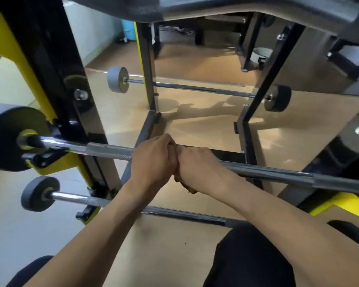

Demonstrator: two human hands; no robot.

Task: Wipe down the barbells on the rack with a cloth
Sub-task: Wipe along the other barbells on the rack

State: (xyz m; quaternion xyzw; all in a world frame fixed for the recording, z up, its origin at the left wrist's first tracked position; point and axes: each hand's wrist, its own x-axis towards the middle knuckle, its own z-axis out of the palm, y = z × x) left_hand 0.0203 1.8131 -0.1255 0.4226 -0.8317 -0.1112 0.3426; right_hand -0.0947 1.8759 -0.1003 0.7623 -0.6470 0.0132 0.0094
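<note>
A chrome barbell (104, 150) lies across the black and yellow rack (50, 83), with a dark weight plate (6, 139) on its left end. Both hands wrap the bar at its middle, side by side and touching. My left hand (153, 156) grips the bar. My right hand (197, 164) grips the bar with a brownish cloth (184, 186), of which only a small bit shows below the fist. A second barbell (87, 200) sits on a lower hook under my forearms. A third barbell (195, 88) rests across the far side of the rack.
A grey padded bar (216, 7) of the rack runs overhead. Black uprights (148, 69) stand in the middle. The floor (195, 129) is tan. A blue bin (129, 30) and a grey bucket (261, 54) stand at the back. My dark-clothed knees (247, 262) are at the bottom.
</note>
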